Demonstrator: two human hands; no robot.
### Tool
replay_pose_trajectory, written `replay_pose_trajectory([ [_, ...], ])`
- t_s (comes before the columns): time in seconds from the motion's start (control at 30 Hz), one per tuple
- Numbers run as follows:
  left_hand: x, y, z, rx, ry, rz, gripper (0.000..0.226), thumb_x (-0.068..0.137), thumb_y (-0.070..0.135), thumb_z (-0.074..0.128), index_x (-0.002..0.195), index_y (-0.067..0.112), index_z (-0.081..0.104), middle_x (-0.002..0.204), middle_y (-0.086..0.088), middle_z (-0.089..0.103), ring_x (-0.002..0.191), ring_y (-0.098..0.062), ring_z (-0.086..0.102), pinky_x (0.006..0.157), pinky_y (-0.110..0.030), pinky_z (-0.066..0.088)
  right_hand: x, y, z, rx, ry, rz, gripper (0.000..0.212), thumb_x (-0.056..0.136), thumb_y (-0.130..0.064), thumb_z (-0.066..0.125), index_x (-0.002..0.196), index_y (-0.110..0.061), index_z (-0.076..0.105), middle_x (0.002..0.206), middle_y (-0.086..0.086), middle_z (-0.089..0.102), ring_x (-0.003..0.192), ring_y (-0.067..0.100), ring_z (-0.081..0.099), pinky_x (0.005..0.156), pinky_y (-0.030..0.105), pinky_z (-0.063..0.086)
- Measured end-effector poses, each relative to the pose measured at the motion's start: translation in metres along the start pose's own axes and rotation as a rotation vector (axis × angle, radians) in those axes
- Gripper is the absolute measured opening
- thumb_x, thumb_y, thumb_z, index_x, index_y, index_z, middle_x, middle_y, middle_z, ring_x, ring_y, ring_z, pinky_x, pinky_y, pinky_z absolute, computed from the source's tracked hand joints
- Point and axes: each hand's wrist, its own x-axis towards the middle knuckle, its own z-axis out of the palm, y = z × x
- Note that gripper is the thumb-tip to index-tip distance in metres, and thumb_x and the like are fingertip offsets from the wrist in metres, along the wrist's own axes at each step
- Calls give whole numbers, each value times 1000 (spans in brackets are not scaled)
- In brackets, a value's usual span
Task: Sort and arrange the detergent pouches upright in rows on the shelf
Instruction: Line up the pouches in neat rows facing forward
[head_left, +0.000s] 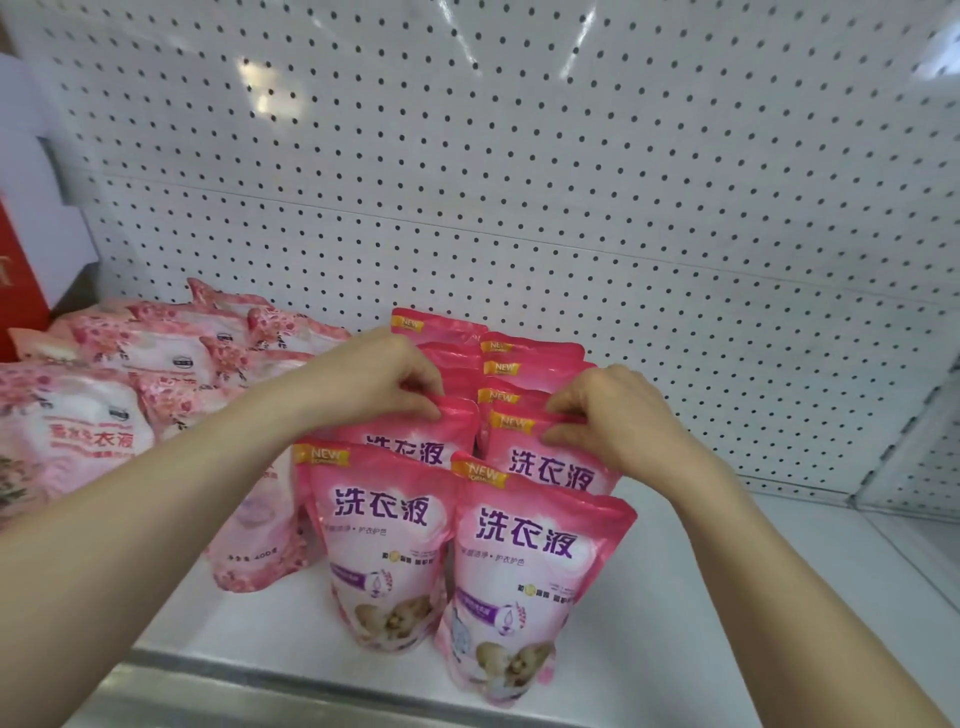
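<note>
1. Two pink pouches (387, 540) stand upright near the shelf's (701, 597) front edge, side by side.
2. Behind them, the left hand (374, 376) pinches one pouch's top seam; the right hand (605, 415) pinches its neighbour's.
3. Liquid-filled, these look soft, saggy and slick; the stiff top seam seems the surest hold.
4. Flowered pouches (130, 364) lie heaped toward the back-left corner.

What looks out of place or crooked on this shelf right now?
One pale floral pouch leans sideways against the left bright pink row instead of standing in its own group. The front right pouch tilts slightly. The left hand and right hand pinch second-row pouch tops. Nothing looks spilled or torn.
</note>
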Motion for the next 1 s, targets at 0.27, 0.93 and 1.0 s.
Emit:
replay_pose_trajectory([
  [0.27, -10, 6, -3, -12, 59, -16, 13, 78, 35, 77, 91, 32, 76, 83, 23, 70, 79, 9, 61, 81, -25, 51, -11, -8, 6, 64, 25, 16, 14, 80, -35, 78, 72, -32, 66, 60, -20, 53, 64, 6, 53, 69, 26, 40],
  [0.93, -75, 45, 24, 47, 344, -38, 21, 89, 39, 64, 75, 25, 71, 53, 13, 58, 56, -4, 53, 48, -17, 26, -67, -30, 36, -220, 491, -297, 42, 95, -48, 52, 71, -15, 61, 56, -3, 59, 49, 23, 56, 47, 33, 46],
  [1.0, -74, 47, 24, 41, 346, -38, 20, 89, 39, 64, 74, 27, 69, 55, 15, 59, 52, -3, 52, 49, -18, 27, -71, -30, 39, -207, 500, -334, 33, 92, -44, 62, 72, -17, 62, 57, -6, 59, 49, 19, 57, 45, 27, 40],
])
